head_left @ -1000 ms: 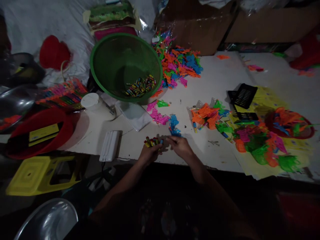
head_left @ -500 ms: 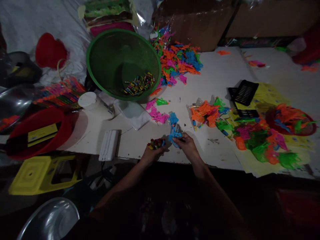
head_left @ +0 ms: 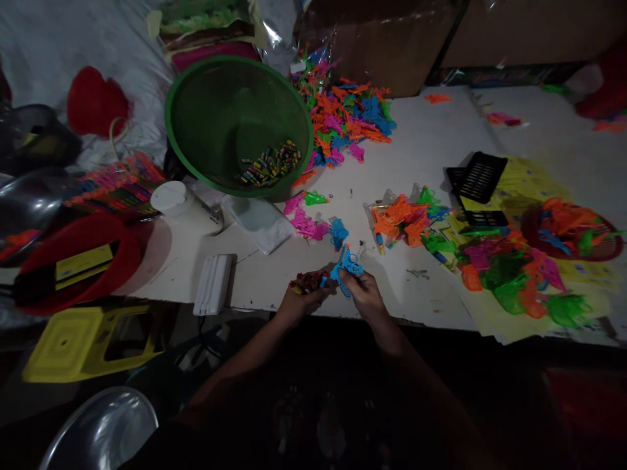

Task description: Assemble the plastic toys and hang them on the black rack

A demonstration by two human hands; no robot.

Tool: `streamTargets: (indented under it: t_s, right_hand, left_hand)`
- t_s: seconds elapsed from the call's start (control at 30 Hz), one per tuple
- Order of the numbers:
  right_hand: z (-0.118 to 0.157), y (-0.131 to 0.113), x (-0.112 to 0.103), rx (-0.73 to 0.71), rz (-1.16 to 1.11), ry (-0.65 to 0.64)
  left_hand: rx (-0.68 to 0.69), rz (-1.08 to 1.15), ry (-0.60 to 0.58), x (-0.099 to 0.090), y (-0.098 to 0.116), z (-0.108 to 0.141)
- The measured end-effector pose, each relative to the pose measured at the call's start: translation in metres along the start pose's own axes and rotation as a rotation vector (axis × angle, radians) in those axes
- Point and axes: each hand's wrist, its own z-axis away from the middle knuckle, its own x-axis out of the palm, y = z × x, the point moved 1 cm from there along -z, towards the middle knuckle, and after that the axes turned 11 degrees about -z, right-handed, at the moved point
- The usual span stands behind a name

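Note:
My right hand (head_left: 366,294) is closed on a small blue plastic toy gun (head_left: 348,263) with an orange tip, held just over the table's front edge. Beside it my left hand (head_left: 300,304) is wrapped round a bunch of small coloured tubes (head_left: 308,281) with red ends. The fingertips of the left hand come close to the toy gun; whether they touch it I cannot tell. Another blue toy gun (head_left: 337,233) lies on the table just beyond, next to several pink toy guns (head_left: 309,225).
A green basin (head_left: 215,124) holds several small tubes. Behind it is a large heap of toy guns (head_left: 353,117). More toy guns (head_left: 404,219) lie to the right, near a red basket (head_left: 614,245) and black trays (head_left: 482,176). A white power bank (head_left: 213,284) lies left.
The blue toy gun in my right hand has turned, its orange tip now pointing away from me. My hands have drawn closer together.

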Motion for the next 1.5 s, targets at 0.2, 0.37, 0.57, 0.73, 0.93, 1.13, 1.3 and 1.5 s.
streamTargets:
  t_s: [0.2,0.37,0.57,0.73,0.93,1.13,1.3,1.5]
  right_hand:
    - [0.004,-0.007,0.008,-0.049,0.107,0.016]
    - [0.007,-0.009,0.009,-0.027,0.159,0.026]
    - [0.013,0.003,0.015,-0.094,0.279,0.179]
    - [0.0,-0.004,0.006,-0.032,0.289,0.081]
    - [-0.053,-0.045,-0.045,-0.108,0.991,0.419]
    - [-0.118,-0.03,-0.018,-0.331,1.367,-0.39]
    - [-0.139,-0.034,-0.013,-0.159,1.536,-0.524]
    - [-0.078,-0.039,-0.03,-0.108,0.865,-0.244]
  left_hand:
    - [-0.035,0.054,-0.092,0.0,0.0,0.003]
    - [-0.025,-0.021,-0.068,-0.002,0.002,0.006]
    - [0.081,-0.184,-0.042,0.0,0.003,0.01]
    - [0.067,-0.166,-0.017,0.008,0.007,0.009]
    - [-0.072,0.062,0.203,-0.017,0.0,-0.013]
    - [-0.101,0.024,0.109,-0.015,-0.01,-0.018]
    - [-0.075,-0.012,0.147,-0.015,-0.007,-0.016]
    - [-0.023,0.094,0.223,-0.011,-0.007,-0.016]
